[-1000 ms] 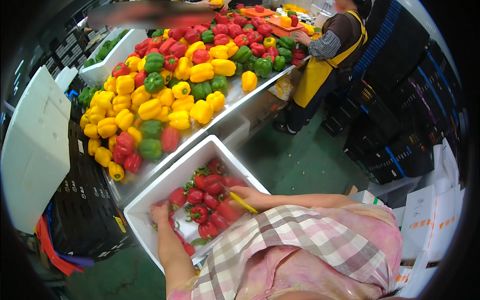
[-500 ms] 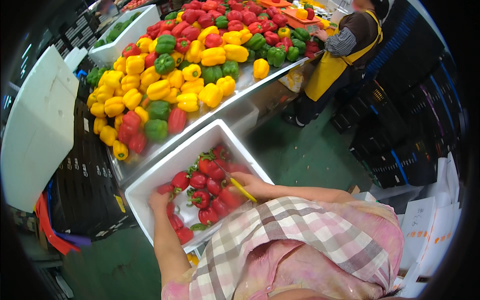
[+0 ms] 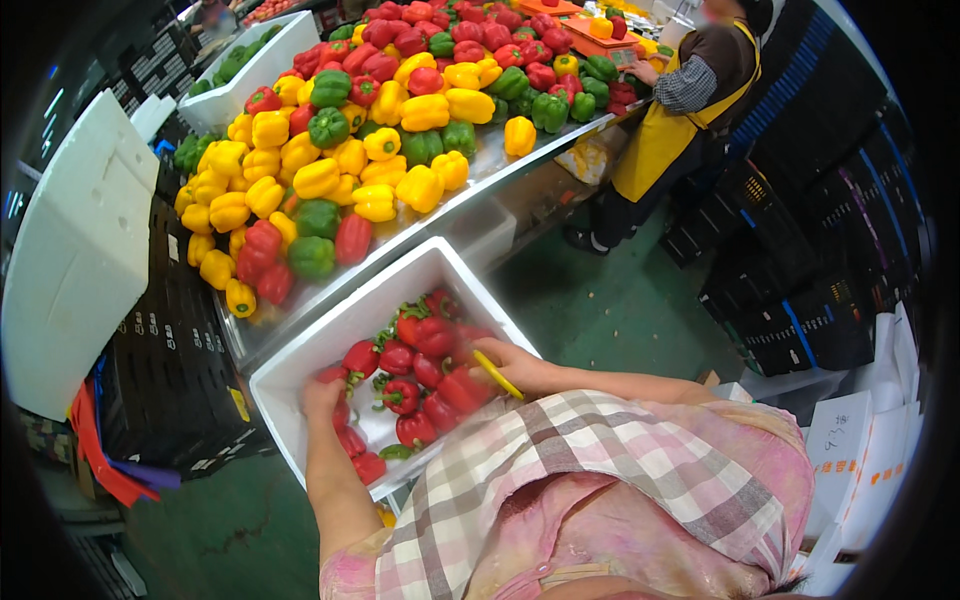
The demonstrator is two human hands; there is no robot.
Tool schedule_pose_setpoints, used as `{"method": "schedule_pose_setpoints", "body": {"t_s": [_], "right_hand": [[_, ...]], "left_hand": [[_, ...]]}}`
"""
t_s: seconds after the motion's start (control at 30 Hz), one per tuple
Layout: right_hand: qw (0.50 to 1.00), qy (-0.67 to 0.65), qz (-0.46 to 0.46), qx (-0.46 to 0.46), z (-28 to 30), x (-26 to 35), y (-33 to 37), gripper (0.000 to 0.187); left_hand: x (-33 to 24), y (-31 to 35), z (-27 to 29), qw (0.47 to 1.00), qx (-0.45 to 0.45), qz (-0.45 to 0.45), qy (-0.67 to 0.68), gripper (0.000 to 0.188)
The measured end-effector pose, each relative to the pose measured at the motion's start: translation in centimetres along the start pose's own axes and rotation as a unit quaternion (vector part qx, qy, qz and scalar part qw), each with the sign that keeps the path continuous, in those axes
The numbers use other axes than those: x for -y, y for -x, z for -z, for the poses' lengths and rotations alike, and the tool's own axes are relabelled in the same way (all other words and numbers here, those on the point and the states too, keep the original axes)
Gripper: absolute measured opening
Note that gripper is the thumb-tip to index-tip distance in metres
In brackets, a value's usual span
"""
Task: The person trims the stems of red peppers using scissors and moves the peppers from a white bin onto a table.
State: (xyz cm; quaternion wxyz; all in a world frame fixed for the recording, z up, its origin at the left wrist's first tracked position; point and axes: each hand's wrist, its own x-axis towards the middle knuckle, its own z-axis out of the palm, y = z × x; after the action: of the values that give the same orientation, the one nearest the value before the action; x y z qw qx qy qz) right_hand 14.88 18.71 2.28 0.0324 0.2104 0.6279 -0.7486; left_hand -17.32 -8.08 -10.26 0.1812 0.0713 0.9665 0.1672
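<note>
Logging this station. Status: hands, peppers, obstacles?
Right hand holds yellow tool. Left hand, grip unclear, at red peppers in white box. Box wall beneath left forearm.

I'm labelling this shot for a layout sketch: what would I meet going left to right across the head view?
White foam panel → stacked black crates → left hand → red bell peppers between the hands → right hand with a yellow-handled tool → yellow apron → blue-striped black crates.
</note>
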Motion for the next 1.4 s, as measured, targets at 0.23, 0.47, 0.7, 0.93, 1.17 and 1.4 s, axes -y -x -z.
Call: {"method": "schedule_pose_setpoints", "body": {"t_s": [0.23,0.47,0.7,0.93,1.17,1.4], "right_hand": [[0.96,0.266,0.083,-0.035,-0.1,2.3,-1.1,0.057],[0.832,0.507,0.222,-0.03,-0.9,4.3,-0.8,0.061],[0.757,0.578,0.304,0.009,-1.1,5.9,-2.6,0.056],[0.74,0.602,0.299,0.035,-0.8,6.3,-2.9,0.045],[0.738,0.631,0.226,0.08,0.0,4.9,-3.4,0.035],[0.803,0.561,0.182,0.09,1.1,2.9,-3.9,0.036]], "left_hand": [[0.2,4.5,2.3,0.818,0.137,-0.056,0.556,0.042],[-6.7,10.4,3.0,0.538,0.251,-0.035,0.804,0.054],[-8.1,14.3,4.4,0.635,0.198,-0.039,0.746,0.06],[-9.1,15.6,4.8,0.782,0.216,-0.025,0.584,0.063],[-9.2,15.5,2.7,0.824,0.231,-0.053,0.516,0.072],[-8.2,15.1,1.3,0.809,0.302,0.018,0.504,0.078]]}}
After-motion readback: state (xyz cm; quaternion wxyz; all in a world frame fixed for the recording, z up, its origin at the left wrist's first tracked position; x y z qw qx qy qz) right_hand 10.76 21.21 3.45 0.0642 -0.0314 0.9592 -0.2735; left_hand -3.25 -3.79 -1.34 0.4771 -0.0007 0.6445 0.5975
